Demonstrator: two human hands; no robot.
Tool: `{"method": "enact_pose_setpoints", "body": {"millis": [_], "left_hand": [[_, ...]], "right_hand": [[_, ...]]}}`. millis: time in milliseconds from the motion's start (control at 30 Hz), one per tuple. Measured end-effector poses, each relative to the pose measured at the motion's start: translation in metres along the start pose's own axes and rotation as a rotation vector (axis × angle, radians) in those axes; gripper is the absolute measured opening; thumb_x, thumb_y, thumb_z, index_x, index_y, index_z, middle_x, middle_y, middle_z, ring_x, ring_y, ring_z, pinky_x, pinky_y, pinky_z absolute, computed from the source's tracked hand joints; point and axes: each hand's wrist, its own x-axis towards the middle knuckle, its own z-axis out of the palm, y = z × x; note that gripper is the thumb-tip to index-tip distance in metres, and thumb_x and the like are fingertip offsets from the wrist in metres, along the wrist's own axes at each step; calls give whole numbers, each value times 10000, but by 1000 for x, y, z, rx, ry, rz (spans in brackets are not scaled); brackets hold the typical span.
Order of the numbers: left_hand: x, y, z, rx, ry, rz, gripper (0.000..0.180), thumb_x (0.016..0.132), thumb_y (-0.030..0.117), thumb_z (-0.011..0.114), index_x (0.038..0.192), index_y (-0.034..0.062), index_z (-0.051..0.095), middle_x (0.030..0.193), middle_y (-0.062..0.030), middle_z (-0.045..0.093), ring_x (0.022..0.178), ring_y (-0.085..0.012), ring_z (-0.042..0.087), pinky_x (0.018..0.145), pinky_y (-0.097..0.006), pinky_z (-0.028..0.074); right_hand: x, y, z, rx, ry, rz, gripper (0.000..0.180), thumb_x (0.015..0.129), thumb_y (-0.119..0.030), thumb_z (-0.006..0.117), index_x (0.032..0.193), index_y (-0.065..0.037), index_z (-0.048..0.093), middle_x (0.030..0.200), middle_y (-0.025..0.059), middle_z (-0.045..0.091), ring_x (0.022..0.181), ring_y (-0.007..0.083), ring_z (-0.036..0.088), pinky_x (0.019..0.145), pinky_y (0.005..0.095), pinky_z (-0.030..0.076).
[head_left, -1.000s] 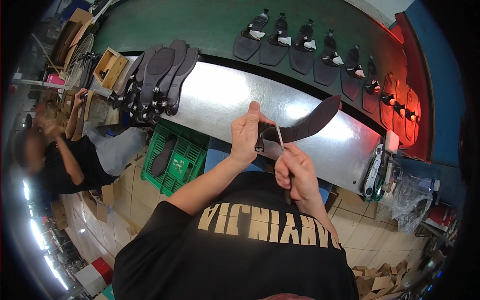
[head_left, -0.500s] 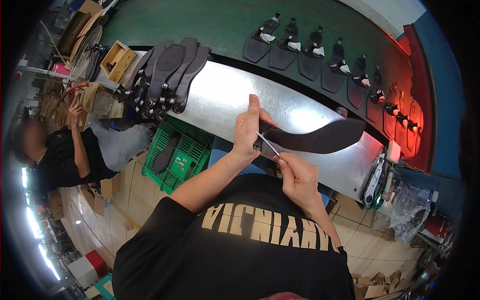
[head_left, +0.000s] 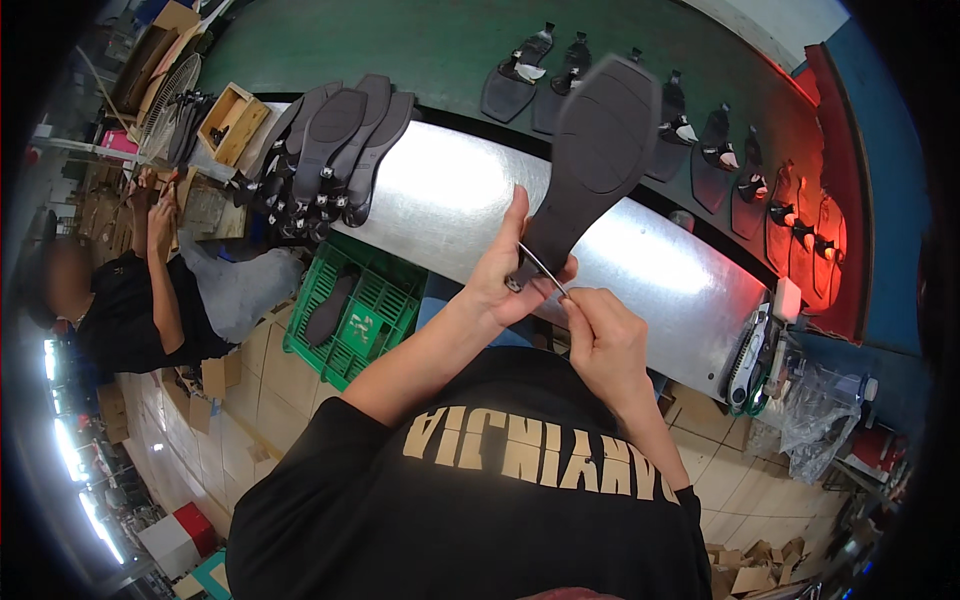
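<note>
A dark grey sandal sole [head_left: 603, 130] stands up from my left hand [head_left: 497, 283], which is closed round its narrow heel end, with the thumb pointing up. The sole's grooved underside shows, its broad toe end pointing away over the bench. A small shiny fitting sits by the heel end. Between the fingers of my right hand [head_left: 612, 338] is a thin metal rod [head_left: 541, 264], which crosses in front of the heel end. Whether its tip touches the sole is hard to make out.
Several dark soles [head_left: 340, 125] lie piled on the metal bench [head_left: 450, 185]. Beyond, sandals [head_left: 510, 90] line a green belt [head_left: 400, 50] toward a red-lit opening [head_left: 825, 235]. A green crate [head_left: 350, 350] stands below left. A utility knife [head_left: 745, 365] lies right. Another person [head_left: 135, 300] works at left.
The sole has swung from lying out to the right to pointing up and away, its underside now facing me. The rod stays at the heel end. At left, the other person's hands have shifted.
</note>
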Motion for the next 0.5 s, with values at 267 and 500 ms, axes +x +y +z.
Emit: {"method": "enact_pose_setpoints", "body": {"millis": [267,500], "left_hand": [[14,-2,-4,2,109,61,476,838,603,606,864,128,590,682,-27,605,558,-193,618,548,-329,509],[14,2,-5,-70,6,93,434,847,574,614,880,142,585,637,-37,566,555,-217,607,551,-325,489]], "right_hand": [[-7,7,36,228,-60,164,29,892,-62,571,906,-41,584,727,173,596,651,358,605,570,412,461],[3,-11,25,107,-34,-59,57,886,-43,567,832,-33,554,667,140,547,574,311,569,517,377,428]]}}
